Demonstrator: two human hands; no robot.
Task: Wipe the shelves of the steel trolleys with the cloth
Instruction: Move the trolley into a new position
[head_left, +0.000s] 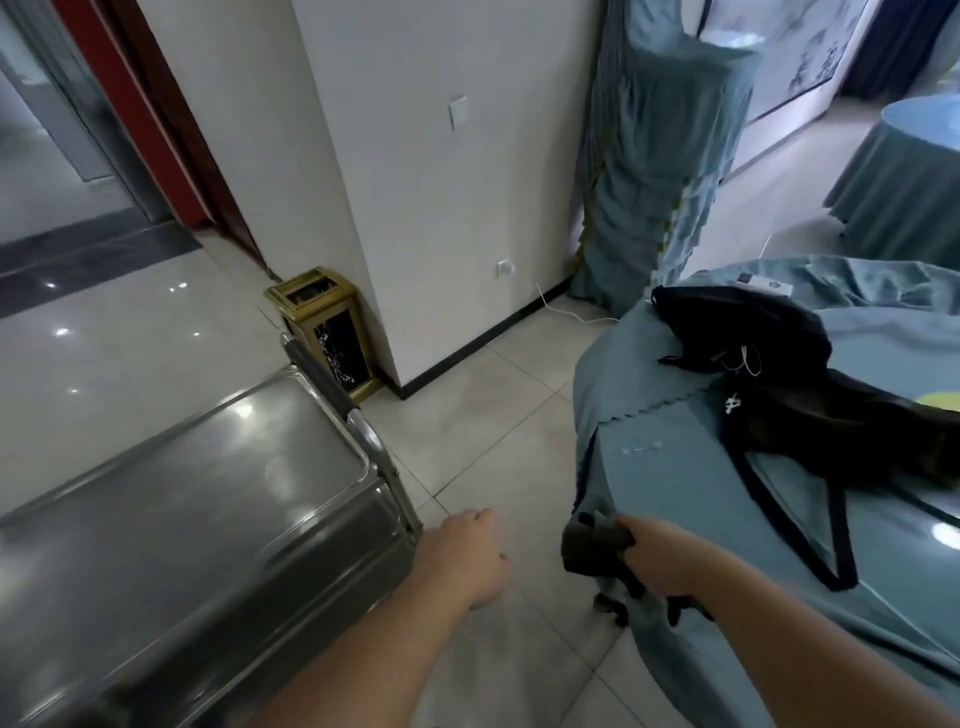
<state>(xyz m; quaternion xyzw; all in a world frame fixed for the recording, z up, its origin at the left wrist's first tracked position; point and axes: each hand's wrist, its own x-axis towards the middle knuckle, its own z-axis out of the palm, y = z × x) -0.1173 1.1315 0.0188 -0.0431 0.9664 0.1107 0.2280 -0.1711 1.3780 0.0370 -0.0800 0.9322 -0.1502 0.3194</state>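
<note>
Head view: a person is standing between a steel trolley (171, 499) and a draped table (727, 519).
Right hand (660, 558) fingers are gripping the dark cloth (592, 545) near the table's edge; left hand (467, 556) fingers are curling loosely, holding nothing, beside the trolley's corner.

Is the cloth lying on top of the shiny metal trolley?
No, the right hand holds the dark cloth beside the blue-draped table, away from the steel trolley.
</note>
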